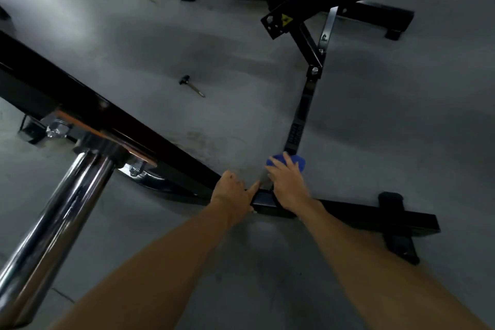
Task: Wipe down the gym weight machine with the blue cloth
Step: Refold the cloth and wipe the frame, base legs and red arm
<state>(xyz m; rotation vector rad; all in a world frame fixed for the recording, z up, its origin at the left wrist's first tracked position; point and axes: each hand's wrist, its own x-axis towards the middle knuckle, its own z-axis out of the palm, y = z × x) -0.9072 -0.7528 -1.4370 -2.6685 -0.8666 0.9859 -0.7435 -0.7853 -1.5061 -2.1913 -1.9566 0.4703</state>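
We look down at a grey floor (375,142) crossed by the black weight machine frame (361,211). Our left hand (231,193) rests on the frame, index finger extended, other fingers curled. Just beside it, our right hand (288,182) presses flat, fingers spread, on the blue cloth (297,161) beneath our fingertips. A small pin (191,85) lies well beyond our fingers.

— Any room round that frame?
— Bare grey floor (160,43) left of the thin black bar (301,115), only a loose pin (192,86) lying there.
— And nearer?
— The thick black beam (107,115) and chrome posts (53,217) block the left.
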